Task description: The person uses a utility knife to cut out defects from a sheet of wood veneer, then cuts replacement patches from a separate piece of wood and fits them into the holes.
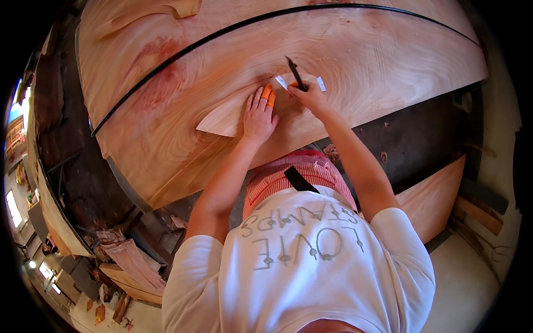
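Note:
My left hand [260, 117] lies with fingers stretched out on a pale wood veneer piece [219, 119], with orange wraps [268, 95] on its fingers. The piece rests on a large sheet of wood veneer [366, 66]. Just to the right, my right hand [312, 97] is closed around a slim black utility knife [295, 71], its narrow end pointing away from me. One short white strip [282, 82] is beside the right fingertips; whether they pinch it I cannot tell. Another white strip [321, 84] sits right of the knife.
A long black strip [222, 34] curves across the veneer sheet. Reddish stains [158, 72] mark the sheet's left part, and a loose veneer scrap [152, 14] lies at its far left. Another wood sheet [436, 197] leans at right. Pink cloth-like sheets [130, 258] hang at lower left.

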{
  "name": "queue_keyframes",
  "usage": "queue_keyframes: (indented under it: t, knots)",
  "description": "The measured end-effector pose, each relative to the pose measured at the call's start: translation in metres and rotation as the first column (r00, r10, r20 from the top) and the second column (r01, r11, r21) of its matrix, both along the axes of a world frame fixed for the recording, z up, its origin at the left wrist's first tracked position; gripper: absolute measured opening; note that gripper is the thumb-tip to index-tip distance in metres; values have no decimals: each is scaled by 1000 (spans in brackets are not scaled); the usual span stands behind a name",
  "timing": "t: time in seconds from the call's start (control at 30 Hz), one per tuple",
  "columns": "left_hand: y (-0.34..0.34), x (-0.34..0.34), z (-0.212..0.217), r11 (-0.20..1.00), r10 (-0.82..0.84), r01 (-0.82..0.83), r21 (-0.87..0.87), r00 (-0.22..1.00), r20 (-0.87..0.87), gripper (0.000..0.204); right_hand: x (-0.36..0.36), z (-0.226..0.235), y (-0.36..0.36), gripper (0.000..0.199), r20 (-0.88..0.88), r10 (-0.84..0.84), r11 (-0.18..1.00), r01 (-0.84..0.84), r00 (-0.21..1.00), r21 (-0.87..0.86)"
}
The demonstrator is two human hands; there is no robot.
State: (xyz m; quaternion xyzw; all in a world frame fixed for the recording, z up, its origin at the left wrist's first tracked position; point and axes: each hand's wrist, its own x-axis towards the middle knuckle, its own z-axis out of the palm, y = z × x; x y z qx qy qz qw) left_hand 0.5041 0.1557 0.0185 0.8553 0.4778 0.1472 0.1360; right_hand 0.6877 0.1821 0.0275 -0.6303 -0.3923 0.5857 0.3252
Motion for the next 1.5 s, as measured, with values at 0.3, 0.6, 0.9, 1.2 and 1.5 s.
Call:
queue_keyframes:
  t: [0.3, 0.6, 0.9, 1.2, 1.5]
  knots:
    - [10, 6, 2, 998, 45, -46, 45, 998, 35, 51, -17, -34, 16, 22, 169, -45, 997, 56, 985, -58]
    - [25, 18, 5, 990, 43, -13, 137, 975, -218, 30, -8, -13, 30, 20, 663, 236, 909, -402, 710, 107]
    - [26, 11, 2, 996, -37, 48, 75, 988, -149, 30, 79, 9, 7, 22, 324, 320, 936, -349, 891, 35]
    - [-47, -23, 4, 965, -215, 218, 146, 976, -35, 37, 37, 7, -99, 25, 75, 59, 998, -60, 995, 16]
    - [-32, -37, 29, 974, -123, 101, 202, 988, 98, 10, 2, -1, -94, 29, 154, -168, 984, 157, 974, 79]
